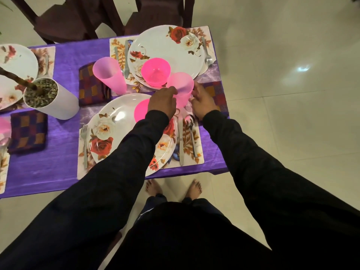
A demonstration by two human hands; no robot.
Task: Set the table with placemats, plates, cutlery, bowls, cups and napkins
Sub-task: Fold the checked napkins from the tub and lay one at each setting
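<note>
A translucent pink cup [182,87] stands between the two right-hand place settings, at the top right corner of the near placemat [196,152]. My left hand [162,103] holds its left side and my right hand [203,103] curls round its right side. The near flowered plate [109,133] carries a pink bowl [141,111], half hidden by my left hand. A fork [84,145] lies left of this plate; a knife [181,141] and spoon [191,131] lie to its right. The far plate [165,45] holds another pink bowl [155,72]. A checked napkin [216,94] lies under my right hand.
A second pink cup [109,76] stands by a checked napkin [91,84] near the far setting. A white pot with a plant stem [52,100] stands mid-table on the purple cloth [64,63]. More settings lie at the left. Dark chairs [81,18] stand behind; the table's right edge meets tiled floor.
</note>
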